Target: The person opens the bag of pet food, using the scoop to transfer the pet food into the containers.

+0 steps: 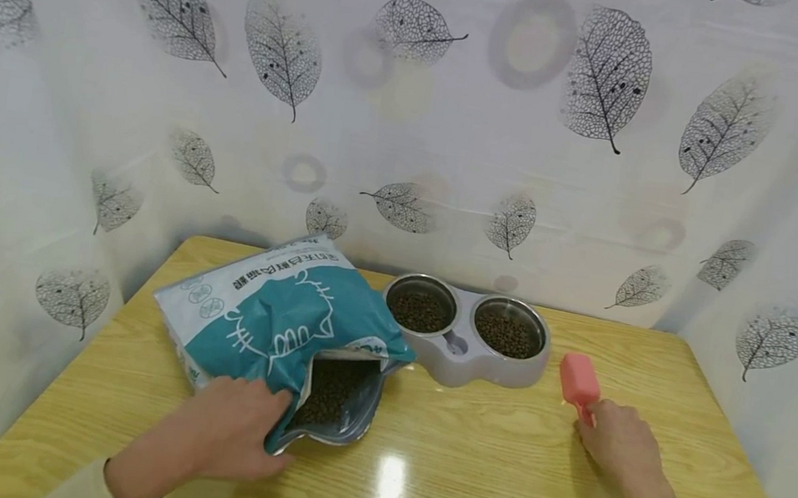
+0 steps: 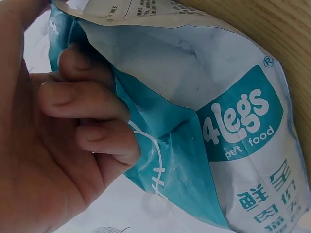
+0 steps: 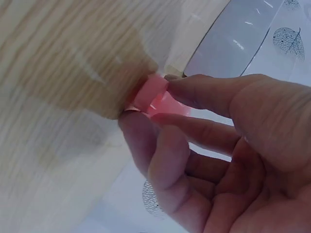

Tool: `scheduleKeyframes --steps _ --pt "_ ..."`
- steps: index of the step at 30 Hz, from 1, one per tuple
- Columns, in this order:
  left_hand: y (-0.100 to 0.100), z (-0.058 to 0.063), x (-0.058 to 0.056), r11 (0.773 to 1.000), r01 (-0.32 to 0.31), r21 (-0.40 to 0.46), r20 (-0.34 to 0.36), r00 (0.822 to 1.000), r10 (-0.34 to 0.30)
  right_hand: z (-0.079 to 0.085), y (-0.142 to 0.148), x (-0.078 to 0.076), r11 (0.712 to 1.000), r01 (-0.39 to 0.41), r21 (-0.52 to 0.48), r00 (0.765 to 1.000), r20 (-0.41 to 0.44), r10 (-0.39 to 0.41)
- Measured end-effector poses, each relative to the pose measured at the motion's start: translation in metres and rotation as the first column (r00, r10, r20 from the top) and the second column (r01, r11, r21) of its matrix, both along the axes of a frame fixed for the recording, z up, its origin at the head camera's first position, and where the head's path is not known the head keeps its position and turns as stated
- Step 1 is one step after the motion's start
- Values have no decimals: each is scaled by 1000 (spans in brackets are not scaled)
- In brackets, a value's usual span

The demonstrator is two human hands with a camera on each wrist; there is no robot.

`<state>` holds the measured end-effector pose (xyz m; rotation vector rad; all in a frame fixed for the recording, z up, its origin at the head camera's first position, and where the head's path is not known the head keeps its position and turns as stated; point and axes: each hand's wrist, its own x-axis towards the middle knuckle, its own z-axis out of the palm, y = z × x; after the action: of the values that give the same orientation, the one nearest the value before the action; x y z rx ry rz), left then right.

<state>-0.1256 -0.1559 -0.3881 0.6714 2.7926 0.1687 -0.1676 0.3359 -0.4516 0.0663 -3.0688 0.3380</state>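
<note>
A teal and white pet food bag (image 1: pixel 270 308) lies on its side, its mouth towards me and brown kibble (image 1: pixel 328 395) inside. My left hand (image 1: pixel 216 427) is at the near-left edge of that mouth. In the left wrist view its fingers (image 2: pixel 92 99) are loosely bent against the bag's teal face (image 2: pixel 180 150), with the thumb apart from them. Farther right, my right hand (image 1: pixel 623 447) holds a pink scoop (image 1: pixel 580 380) by its handle. Thumb and fingers pinch that handle (image 3: pixel 151 92) low by the wood in the right wrist view.
Behind the bag's mouth stands a grey double feeder (image 1: pixel 455 366); both metal bowls (image 1: pixel 513 304) contain kibble. Everything is on a wooden table (image 1: pixel 462 459). A leaf-print sheet (image 1: pixel 444 137) hangs behind the table and along both sides.
</note>
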Motion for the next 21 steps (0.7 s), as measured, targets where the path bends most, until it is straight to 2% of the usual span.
scheduleKeyframes --steps 3,5,7,8,9,11,12,15,17,18,19,21 --pt "0 -1 2 1000 15 -8 -30 999 -15 6 -7 2 999 41 -1 999 -3 -41" --pt "1 -2 3 1000 18 -11 -49 999 -18 10 -16 1 999 35 3 998 -54 -35" --pt "1 -2 5 1000 14 -12 -59 998 -14 13 -30 -2 999 -37 20 986 -160 40" --pt "1 -3 5 1000 11 -11 -63 998 -11 14 -38 -4 996 -86 32 972 -216 91" --pt "1 -3 6 1000 11 -10 -71 997 -11 14 -48 -7 988 -147 54 945 -288 156" --pt "1 -4 7 1000 11 -9 -77 997 -12 14 -68 -13 955 -277 105 866 -402 296" --pt "1 -5 7 1000 13 -7 -78 997 -13 13 -80 -17 930 -340 138 810 -460 364" --pt "1 -6 6 1000 23 0 -77 997 -23 12 -114 -27 839 -505 204 649 -550 525" --pt "1 -5 6 1000 29 8 -63 998 -29 12 -135 -34 778 -578 245 560 -575 597" --pt "1 -6 5 999 32 11 -56 998 -32 13 -145 -37 751 -606 261 527 -575 625" --pt "2 -6 5 999 37 12 -54 998 -37 13 -154 -39 729 -626 278 504 -569 650" --pt "2 -5 5 999 44 16 -37 998 -43 13 -168 -44 694 -647 316 473 -548 690"
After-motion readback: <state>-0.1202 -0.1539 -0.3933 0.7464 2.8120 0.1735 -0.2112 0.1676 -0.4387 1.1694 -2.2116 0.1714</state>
